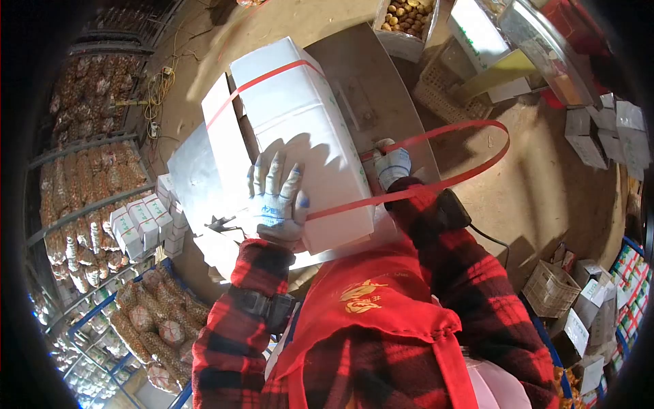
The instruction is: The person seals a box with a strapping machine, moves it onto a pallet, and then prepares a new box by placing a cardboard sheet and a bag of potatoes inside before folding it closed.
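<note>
A white carton (293, 123) lies tilted across a grey metal machine top (381, 85), with a red packing strap (340, 206) running over both its ends. My left hand (274, 201), in a white glove with blue fingertips, rests on the near left part of the carton with its fingers spread. At the carton's right side my right hand (393, 165), gloved too, is closed on the strap. From there the strap bows out to the right in a wide loop and comes back across the near end of the carton. A raised flap or panel (221, 136) stands along the carton's left side.
Racks of netted brown produce (95, 177) line the left, with strapped white boxes (139, 225) beside them. Behind the machine is an open box of round brown produce (409, 17). Plastic crates (552, 290) and cartons (586, 136) stand at right. A black cable (487, 237) trails nearby.
</note>
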Action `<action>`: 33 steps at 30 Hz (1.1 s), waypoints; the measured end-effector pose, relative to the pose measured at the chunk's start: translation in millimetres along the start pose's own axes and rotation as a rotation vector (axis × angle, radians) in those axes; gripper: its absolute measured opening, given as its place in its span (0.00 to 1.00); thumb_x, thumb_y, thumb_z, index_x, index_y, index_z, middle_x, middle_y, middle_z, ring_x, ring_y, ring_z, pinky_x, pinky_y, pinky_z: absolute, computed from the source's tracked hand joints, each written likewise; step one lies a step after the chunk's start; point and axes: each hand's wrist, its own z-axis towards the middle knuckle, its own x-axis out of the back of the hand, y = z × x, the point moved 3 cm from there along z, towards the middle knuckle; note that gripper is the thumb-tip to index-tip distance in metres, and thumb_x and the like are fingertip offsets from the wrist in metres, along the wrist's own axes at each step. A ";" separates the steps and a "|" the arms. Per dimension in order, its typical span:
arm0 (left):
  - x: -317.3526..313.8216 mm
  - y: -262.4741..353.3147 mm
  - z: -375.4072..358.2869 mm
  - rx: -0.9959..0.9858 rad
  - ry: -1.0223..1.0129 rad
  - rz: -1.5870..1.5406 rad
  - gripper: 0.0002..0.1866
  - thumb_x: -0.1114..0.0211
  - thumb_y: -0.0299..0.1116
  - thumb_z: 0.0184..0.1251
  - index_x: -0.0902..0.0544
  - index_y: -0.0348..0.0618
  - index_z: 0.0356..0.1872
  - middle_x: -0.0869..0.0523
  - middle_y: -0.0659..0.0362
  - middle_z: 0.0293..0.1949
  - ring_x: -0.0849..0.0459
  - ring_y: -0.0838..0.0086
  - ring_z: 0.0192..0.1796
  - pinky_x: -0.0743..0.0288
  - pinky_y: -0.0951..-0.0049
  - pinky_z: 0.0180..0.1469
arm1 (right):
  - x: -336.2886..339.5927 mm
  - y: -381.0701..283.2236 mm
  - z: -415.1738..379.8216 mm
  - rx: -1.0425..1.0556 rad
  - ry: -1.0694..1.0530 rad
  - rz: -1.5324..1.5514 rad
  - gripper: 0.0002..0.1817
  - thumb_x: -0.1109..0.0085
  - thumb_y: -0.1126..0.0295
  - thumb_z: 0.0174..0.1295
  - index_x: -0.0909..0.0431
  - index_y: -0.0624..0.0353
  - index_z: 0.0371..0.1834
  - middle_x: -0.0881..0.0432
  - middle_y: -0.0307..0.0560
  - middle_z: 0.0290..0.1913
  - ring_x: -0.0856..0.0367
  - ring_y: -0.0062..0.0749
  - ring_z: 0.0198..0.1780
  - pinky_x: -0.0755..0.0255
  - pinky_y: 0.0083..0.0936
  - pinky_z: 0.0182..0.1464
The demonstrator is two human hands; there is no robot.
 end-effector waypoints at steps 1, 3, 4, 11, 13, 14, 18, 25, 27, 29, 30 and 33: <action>1.8 1.1 0.6 0.003 -0.013 0.007 0.23 0.54 0.46 0.65 0.28 0.51 0.58 0.34 0.50 0.63 0.41 0.49 0.66 0.52 0.47 0.66 | 2.3 -0.3 0.3 -0.009 -0.018 0.012 0.09 0.40 0.68 0.51 0.22 0.55 0.37 0.18 0.50 0.35 0.19 0.43 0.40 0.26 0.34 0.43; 3.4 2.5 1.8 0.005 -0.019 0.000 0.22 0.52 0.45 0.64 0.28 0.51 0.58 0.34 0.49 0.63 0.41 0.49 0.66 0.52 0.47 0.66 | 9.4 -3.1 -0.9 0.018 -0.055 0.029 0.10 0.42 0.70 0.52 0.22 0.55 0.38 0.18 0.49 0.36 0.19 0.41 0.41 0.27 0.33 0.43; 3.4 1.9 1.5 0.006 -0.016 -0.012 0.22 0.51 0.44 0.64 0.27 0.51 0.58 0.35 0.49 0.63 0.42 0.49 0.66 0.51 0.48 0.66 | 9.5 -1.0 -1.2 0.038 -0.076 0.038 0.10 0.43 0.71 0.52 0.22 0.55 0.39 0.18 0.49 0.36 0.19 0.40 0.41 0.27 0.32 0.43; 3.1 -1.2 -4.2 0.025 -0.023 -0.065 0.23 0.49 0.41 0.60 0.27 0.49 0.57 0.37 0.48 0.64 0.45 0.45 0.67 0.54 0.46 0.67 | 58.3 -9.6 -36.2 0.090 0.197 0.480 0.14 0.51 0.74 0.60 0.26 0.63 0.48 0.23 0.50 0.49 0.25 0.37 0.52 0.33 0.28 0.56; 1.3 -2.3 -6.2 0.016 -0.012 -0.066 0.22 0.51 0.41 0.62 0.28 0.49 0.58 0.36 0.48 0.64 0.44 0.46 0.67 0.52 0.48 0.67 | 91.6 -51.0 -58.5 0.174 0.224 0.545 0.15 0.51 0.76 0.60 0.27 0.63 0.51 0.24 0.52 0.51 0.27 0.36 0.54 0.35 0.27 0.58; 4.5 0.2 -4.6 0.021 0.000 -0.089 0.22 0.51 0.39 0.62 0.29 0.48 0.59 0.36 0.48 0.64 0.45 0.46 0.67 0.52 0.48 0.67 | 100.9 -72.4 -69.5 0.241 0.209 0.552 0.15 0.52 0.76 0.61 0.27 0.63 0.52 0.24 0.53 0.51 0.27 0.36 0.54 0.35 0.27 0.58; -5.4 -8.2 -11.2 -0.034 0.144 -0.221 0.24 0.49 0.35 0.59 0.32 0.44 0.59 0.34 0.47 0.61 0.43 0.47 0.66 0.52 0.46 0.66 | 79.7 -139.7 -117.0 0.501 0.154 0.074 0.21 0.51 0.67 0.61 0.31 0.60 0.57 0.33 0.56 0.59 0.34 0.48 0.60 0.40 0.35 0.62; 19.3 -25.5 -29.5 0.068 0.446 -0.875 0.20 0.50 0.33 0.64 0.29 0.36 0.56 0.25 0.45 0.53 0.28 0.53 0.57 0.40 0.60 0.63 | 48.9 -150.9 -138.4 0.476 0.178 -0.532 0.30 0.48 0.62 0.54 0.38 0.54 0.63 0.46 0.55 0.68 0.43 0.54 0.65 0.48 0.44 0.65; 11.7 -37.6 -62.7 0.379 0.532 -1.196 0.20 0.54 0.34 0.71 0.33 0.34 0.59 0.28 0.49 0.57 0.32 0.65 0.61 0.42 0.66 0.65 | 43.9 -144.7 -133.0 0.501 0.233 -0.556 0.29 0.47 0.65 0.54 0.37 0.53 0.62 0.44 0.51 0.67 0.41 0.52 0.63 0.47 0.44 0.64; 21.9 -43.8 -105.5 0.544 0.471 -1.585 0.24 0.55 0.45 0.72 0.32 0.32 0.56 0.25 0.51 0.52 0.28 0.68 0.57 0.38 0.67 0.62 | 46.5 -149.6 -135.9 0.584 0.289 -0.487 0.26 0.48 0.66 0.56 0.35 0.52 0.61 0.42 0.50 0.66 0.39 0.51 0.62 0.44 0.44 0.62; 8.2 -42.7 -125.4 0.727 0.440 -1.956 0.27 0.53 0.50 0.69 0.30 0.33 0.53 0.24 0.53 0.50 0.25 0.69 0.53 0.34 0.70 0.59 | 48.3 -157.1 -140.3 0.612 0.359 -0.462 0.25 0.48 0.66 0.57 0.35 0.49 0.60 0.40 0.49 0.65 0.36 0.51 0.60 0.41 0.43 0.60; 15.5 -24.1 -143.6 0.572 -0.097 -2.283 0.30 0.48 0.54 0.64 0.31 0.36 0.54 0.26 0.53 0.52 0.25 0.66 0.53 0.34 0.67 0.57 | 44.1 -155.4 -139.1 0.593 0.324 -0.459 0.24 0.49 0.62 0.58 0.35 0.47 0.60 0.42 0.49 0.65 0.36 0.53 0.59 0.44 0.46 0.61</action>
